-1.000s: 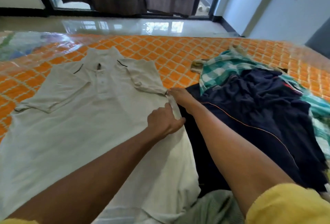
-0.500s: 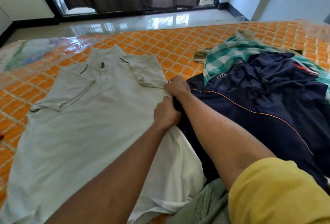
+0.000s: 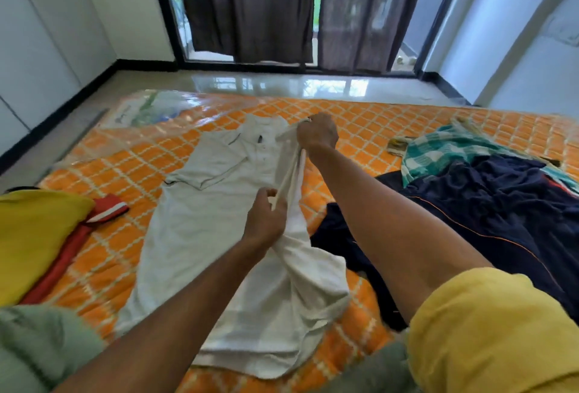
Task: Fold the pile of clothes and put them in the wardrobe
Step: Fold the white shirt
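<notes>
A white polo shirt (image 3: 200, 226) lies face up on the orange patterned mattress (image 3: 354, 129). My right hand (image 3: 317, 135) grips the shirt's right shoulder and sleeve, lifted over the collar area. My left hand (image 3: 266, 220) pinches the same right side edge lower down, raised off the mattress, so the side stands up in a ridge between both hands. To the right lies a pile with a dark navy garment (image 3: 488, 214) and a green checked cloth (image 3: 445, 148).
A yellow garment (image 3: 34, 236) and a red one with a white stripe (image 3: 103, 207) lie at the mattress's left edge. A pale green cloth (image 3: 37, 348) is at the lower left. Beyond the mattress are glossy floor tiles, dark curtains (image 3: 247, 7) and white panels at left.
Both hands have lifted the shirt's right side and carried it leftward over the shirt's front. The shirt no longer overlaps the navy garment. The view has tilted up.
</notes>
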